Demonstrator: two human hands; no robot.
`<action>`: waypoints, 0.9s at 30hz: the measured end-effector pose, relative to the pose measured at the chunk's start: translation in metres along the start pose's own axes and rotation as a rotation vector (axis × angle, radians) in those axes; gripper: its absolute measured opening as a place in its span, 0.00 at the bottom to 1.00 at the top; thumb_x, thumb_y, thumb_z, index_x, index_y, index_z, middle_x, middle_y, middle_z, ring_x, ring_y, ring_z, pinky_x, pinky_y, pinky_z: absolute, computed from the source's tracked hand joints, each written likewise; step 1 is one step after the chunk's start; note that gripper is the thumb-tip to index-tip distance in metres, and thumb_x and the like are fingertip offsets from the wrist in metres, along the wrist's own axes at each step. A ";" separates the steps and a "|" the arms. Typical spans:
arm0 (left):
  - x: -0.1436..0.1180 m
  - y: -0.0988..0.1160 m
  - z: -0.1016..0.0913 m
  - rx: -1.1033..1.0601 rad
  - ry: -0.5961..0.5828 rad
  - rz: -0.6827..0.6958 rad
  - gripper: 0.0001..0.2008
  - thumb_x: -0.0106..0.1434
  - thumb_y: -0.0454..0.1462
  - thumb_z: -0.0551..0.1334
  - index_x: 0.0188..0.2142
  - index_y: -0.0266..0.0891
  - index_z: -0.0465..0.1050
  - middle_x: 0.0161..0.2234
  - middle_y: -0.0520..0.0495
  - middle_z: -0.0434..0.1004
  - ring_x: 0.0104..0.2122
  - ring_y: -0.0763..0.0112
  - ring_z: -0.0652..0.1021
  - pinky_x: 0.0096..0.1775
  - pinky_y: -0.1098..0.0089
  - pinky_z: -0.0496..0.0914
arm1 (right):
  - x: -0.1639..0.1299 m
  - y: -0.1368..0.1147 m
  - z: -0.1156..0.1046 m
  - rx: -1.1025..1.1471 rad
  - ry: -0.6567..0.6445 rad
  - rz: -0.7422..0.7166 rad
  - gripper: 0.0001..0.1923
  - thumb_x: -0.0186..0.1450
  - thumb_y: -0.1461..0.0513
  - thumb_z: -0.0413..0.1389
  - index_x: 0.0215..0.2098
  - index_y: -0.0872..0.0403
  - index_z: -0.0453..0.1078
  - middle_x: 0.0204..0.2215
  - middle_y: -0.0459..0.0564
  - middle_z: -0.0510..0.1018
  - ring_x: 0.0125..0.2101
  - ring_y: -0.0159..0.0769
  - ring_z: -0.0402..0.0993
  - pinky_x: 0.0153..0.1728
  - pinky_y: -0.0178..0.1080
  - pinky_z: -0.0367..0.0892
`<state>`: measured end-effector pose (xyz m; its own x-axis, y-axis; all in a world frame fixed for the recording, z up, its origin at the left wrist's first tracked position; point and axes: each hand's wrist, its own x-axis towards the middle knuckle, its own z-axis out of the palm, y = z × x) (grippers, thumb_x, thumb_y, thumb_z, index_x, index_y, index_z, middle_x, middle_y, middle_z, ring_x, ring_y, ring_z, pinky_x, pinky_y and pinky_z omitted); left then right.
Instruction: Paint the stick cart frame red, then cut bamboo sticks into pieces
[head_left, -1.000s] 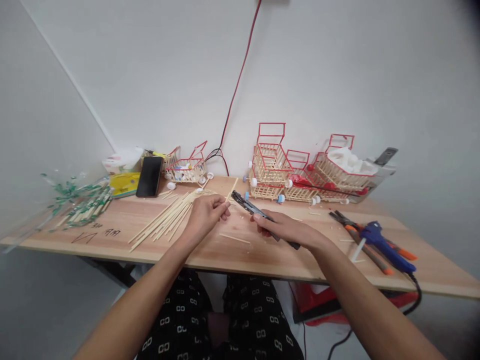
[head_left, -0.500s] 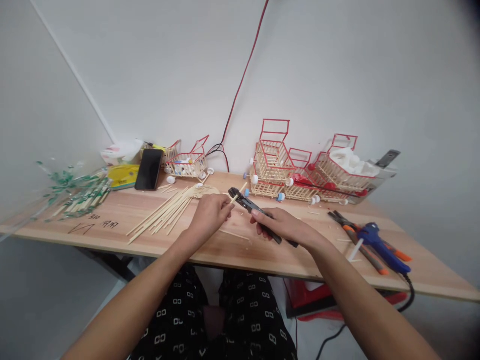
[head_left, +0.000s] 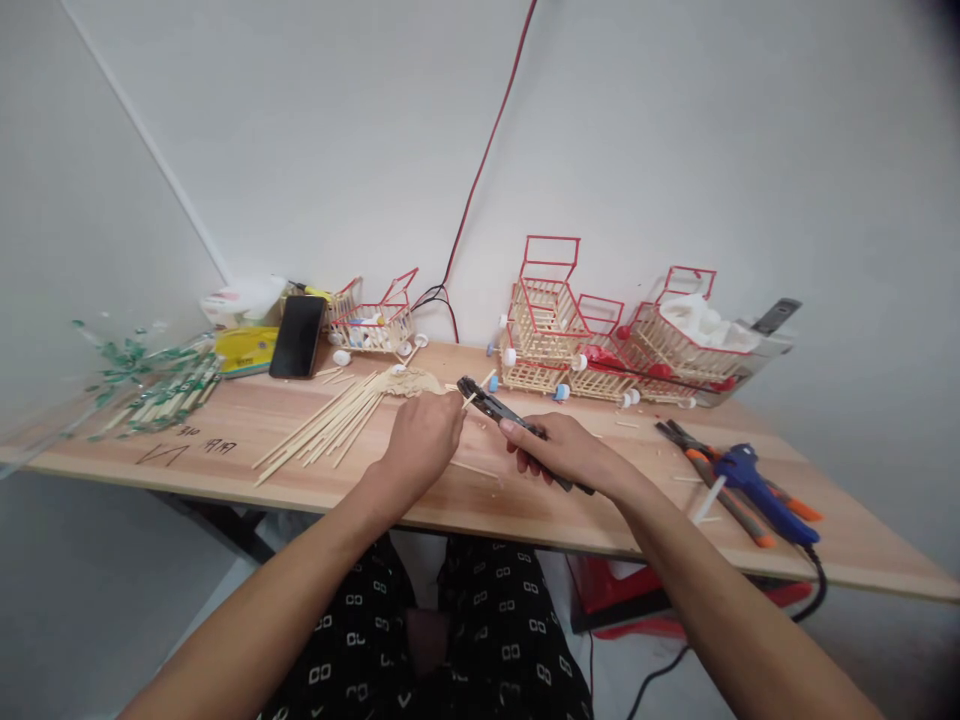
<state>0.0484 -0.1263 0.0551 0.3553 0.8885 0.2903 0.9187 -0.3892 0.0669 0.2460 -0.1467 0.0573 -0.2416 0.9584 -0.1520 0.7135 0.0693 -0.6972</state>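
Observation:
My left hand is closed, pinching a thin wooden stick that reaches up and to the right from the fingertips. My right hand is wrapped round the handles of black pliers. Their jaws lie across the stick, just right of my left fingers. The handles look squeezed nearly together. Left of my left hand, loose wooden sticks are fanned out on the table, and a pale, flat wooden-looking piece lies at their far end.
Several small stick-built carts with red handles stand along the wall. A phone leans at the left, near packaged sticks. At the right lie a blue glue gun and orange-handled pliers. Small offcuts are scattered about.
My left hand has rolled slightly, so its back faces up more and its fingers are more hidden. The plier handles appear closer together; the pliers stay at the stick.

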 end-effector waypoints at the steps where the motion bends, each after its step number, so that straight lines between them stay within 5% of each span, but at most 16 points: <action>1: 0.000 0.001 0.000 0.015 -0.007 -0.003 0.15 0.68 0.36 0.48 0.40 0.35 0.73 0.33 0.37 0.78 0.35 0.55 0.78 0.36 0.63 0.67 | 0.000 0.000 0.000 -0.004 0.004 0.001 0.34 0.62 0.37 0.43 0.29 0.57 0.70 0.23 0.53 0.77 0.16 0.28 0.68 0.16 0.31 0.62; 11: -0.001 0.007 0.008 0.026 -0.053 -0.005 0.14 0.64 0.28 0.48 0.39 0.31 0.72 0.31 0.34 0.78 0.35 0.54 0.80 0.34 0.63 0.70 | 0.002 0.002 0.007 -0.187 0.108 -0.032 0.33 0.63 0.38 0.42 0.25 0.56 0.69 0.21 0.53 0.76 0.19 0.32 0.67 0.20 0.34 0.58; 27: 0.009 0.005 0.050 0.003 -0.054 0.055 0.13 0.65 0.28 0.48 0.42 0.31 0.70 0.33 0.35 0.78 0.38 0.55 0.79 0.37 0.63 0.71 | 0.020 0.022 0.017 -0.520 0.140 0.067 0.40 0.64 0.37 0.35 0.27 0.58 0.73 0.26 0.60 0.78 0.27 0.42 0.73 0.27 0.38 0.57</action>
<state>0.0650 -0.1084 0.0106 0.4139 0.8776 0.2417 0.8981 -0.4371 0.0490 0.2460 -0.1307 0.0268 -0.1195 0.9907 -0.0649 0.9644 0.1002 -0.2447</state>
